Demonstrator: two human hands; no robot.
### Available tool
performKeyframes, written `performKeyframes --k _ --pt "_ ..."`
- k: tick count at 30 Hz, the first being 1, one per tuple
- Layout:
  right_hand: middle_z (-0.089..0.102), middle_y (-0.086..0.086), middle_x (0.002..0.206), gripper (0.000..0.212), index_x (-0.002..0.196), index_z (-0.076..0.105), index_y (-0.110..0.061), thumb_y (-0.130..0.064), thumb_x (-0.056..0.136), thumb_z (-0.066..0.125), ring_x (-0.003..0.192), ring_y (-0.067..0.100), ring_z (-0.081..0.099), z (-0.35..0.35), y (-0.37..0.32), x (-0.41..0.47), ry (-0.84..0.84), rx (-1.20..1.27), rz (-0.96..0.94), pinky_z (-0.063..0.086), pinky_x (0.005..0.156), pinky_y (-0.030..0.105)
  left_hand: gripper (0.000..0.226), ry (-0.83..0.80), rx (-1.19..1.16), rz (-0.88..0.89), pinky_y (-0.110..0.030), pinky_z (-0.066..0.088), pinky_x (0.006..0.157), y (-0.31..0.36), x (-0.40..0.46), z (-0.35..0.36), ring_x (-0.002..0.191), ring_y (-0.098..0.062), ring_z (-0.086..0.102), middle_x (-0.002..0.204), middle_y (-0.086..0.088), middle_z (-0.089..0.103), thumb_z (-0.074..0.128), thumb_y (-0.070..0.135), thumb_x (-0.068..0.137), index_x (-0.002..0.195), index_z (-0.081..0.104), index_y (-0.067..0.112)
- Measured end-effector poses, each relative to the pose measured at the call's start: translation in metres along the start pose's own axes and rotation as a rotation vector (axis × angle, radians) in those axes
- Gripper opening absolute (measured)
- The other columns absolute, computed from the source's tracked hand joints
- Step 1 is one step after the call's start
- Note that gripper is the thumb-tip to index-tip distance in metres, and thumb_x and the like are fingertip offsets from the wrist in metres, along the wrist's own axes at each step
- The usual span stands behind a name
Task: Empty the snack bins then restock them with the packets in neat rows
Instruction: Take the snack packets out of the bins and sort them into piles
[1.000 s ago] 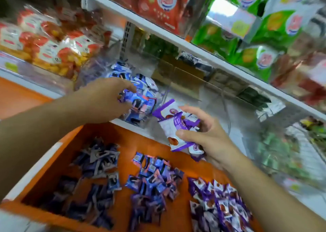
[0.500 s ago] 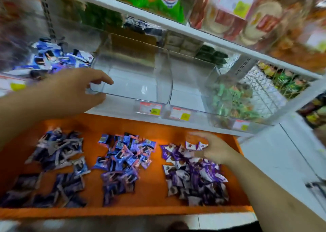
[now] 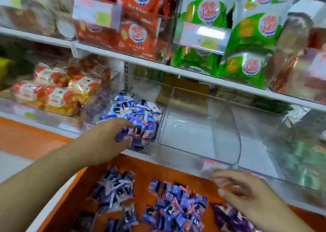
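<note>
Left hand, fingers curled, grips blue packets at the clear bin front. Right hand, fingers loosely spread, holds nothing; purple packets lie just below it on the orange surface, empty bin above.

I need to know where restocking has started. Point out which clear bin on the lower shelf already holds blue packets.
The leftmost clear bin, where the left hand reaches. The clear bin to its right shows only bare floor.

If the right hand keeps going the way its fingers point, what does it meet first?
The right hand points up-left toward the shelf's front edge; it would likely meet the price label below the empty clear bin first, though depth is unclear.
</note>
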State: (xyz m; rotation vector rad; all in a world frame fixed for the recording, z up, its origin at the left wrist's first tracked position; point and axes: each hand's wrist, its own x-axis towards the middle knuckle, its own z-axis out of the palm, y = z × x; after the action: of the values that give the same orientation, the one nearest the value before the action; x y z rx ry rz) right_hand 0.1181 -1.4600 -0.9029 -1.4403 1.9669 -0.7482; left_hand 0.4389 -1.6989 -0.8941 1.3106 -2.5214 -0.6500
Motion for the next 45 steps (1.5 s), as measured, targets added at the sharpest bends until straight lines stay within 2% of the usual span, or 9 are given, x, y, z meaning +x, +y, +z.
performKeyframes --k 6,10,15,20,25,32,35,39,45 --pt "0.072 -0.021 0.117 0.045 0.116 0.073 -0.052 -0.014 0.093 0.077 0.108 0.003 0.070 0.036 -0.099 0.058 0.044 0.039 -0.261 0.058 0.085 0.023 0.061 -0.061 0.022 -0.065 -0.031 0.032 0.120 -0.059 0.003 -0.015 0.151 -0.008 0.030 0.167 0.020 0.021 0.055 0.055 0.101 0.157 0.033 0.045" --pt "0.057 -0.024 0.127 0.047 0.134 0.058 -0.050 -0.034 0.094 0.076 0.122 0.000 0.057 0.075 -0.156 0.163 0.035 -0.118 -0.389 0.054 0.099 0.032 0.065 -0.068 0.029 -0.085 -0.030 0.022 0.123 -0.078 0.002 -0.013 0.156 -0.007 0.015 0.169 0.021 0.012 0.046 0.063 0.100 0.160 0.024 0.048" --pt "0.041 0.001 0.160 0.090 0.161 0.029 -0.043 -0.060 0.087 0.077 0.138 0.023 0.052 0.124 -0.187 0.295 -0.148 -0.404 -0.223 0.041 0.101 0.028 0.067 -0.059 -0.002 -0.064 -0.031 0.026 0.123 -0.084 0.003 -0.012 0.157 -0.009 0.013 0.170 0.020 0.011 0.048 0.057 0.103 0.162 0.018 0.047" --pt "0.018 -0.004 0.172 0.141 0.160 0.008 -0.056 -0.085 0.047 0.087 0.147 0.029 0.044 0.164 -0.184 0.374 -0.258 -0.463 -0.051 0.043 0.118 0.040 0.074 -0.092 -0.025 -0.060 -0.037 0.022 0.126 -0.091 0.004 -0.013 0.159 -0.011 0.006 0.170 0.023 0.005 0.053 0.055 0.102 0.163 0.012 0.048" --pt "0.011 0.008 0.166 0.137 0.163 0.000 -0.050 -0.064 0.064 0.093 0.145 0.039 0.040 0.194 -0.194 0.391 -0.229 -0.581 -0.032 0.044 0.115 0.043 0.077 -0.101 -0.066 -0.045 -0.038 0.021 0.127 -0.097 0.003 -0.014 0.159 -0.009 0.004 0.169 0.026 0.003 0.057 0.046 0.102 0.163 0.010 0.046" --pt "0.036 0.010 0.146 0.104 0.159 0.033 -0.043 -0.052 0.073 0.092 0.108 0.030 0.059 0.192 -0.186 0.383 -0.146 -0.687 -0.158 0.055 0.095 0.032 0.075 -0.048 -0.079 -0.027 -0.030 0.017 0.126 -0.095 0.002 -0.012 0.158 -0.005 0.007 0.170 0.023 0.007 0.057 0.040 0.101 0.164 0.017 0.040" --pt "0.044 0.009 0.144 0.102 0.156 0.040 -0.039 -0.050 0.069 0.093 0.111 0.026 0.061 0.183 -0.183 0.383 -0.186 -0.674 -0.208 0.052 0.092 0.028 0.074 -0.032 -0.088 -0.024 -0.028 0.015 0.126 -0.097 0.001 -0.010 0.158 -0.004 0.005 0.170 0.022 0.009 0.058 0.038 0.100 0.164 0.019 0.039" --pt "0.030 0.007 0.155 0.107 0.159 0.034 -0.043 -0.053 0.070 0.092 0.109 0.021 0.052 0.184 -0.179 0.391 -0.182 -0.625 -0.109 0.051 0.088 0.028 0.074 -0.020 -0.087 -0.020 -0.026 0.015 0.125 -0.096 0.002 -0.010 0.157 -0.004 0.006 0.170 0.022 0.010 0.058 0.038 0.100 0.163 0.021 0.039" --pt "0.012 0.005 0.159 0.116 0.165 0.021 -0.042 -0.057 0.073 0.090 0.131 0.033 0.052 0.197 -0.179 0.395 -0.185 -0.656 0.001 0.053 0.107 0.036 0.072 -0.012 -0.070 -0.011 -0.021 0.012 0.123 -0.092 0.005 -0.010 0.156 -0.002 0.009 0.170 0.019 0.012 0.058 0.036 0.100 0.164 0.022 0.036"
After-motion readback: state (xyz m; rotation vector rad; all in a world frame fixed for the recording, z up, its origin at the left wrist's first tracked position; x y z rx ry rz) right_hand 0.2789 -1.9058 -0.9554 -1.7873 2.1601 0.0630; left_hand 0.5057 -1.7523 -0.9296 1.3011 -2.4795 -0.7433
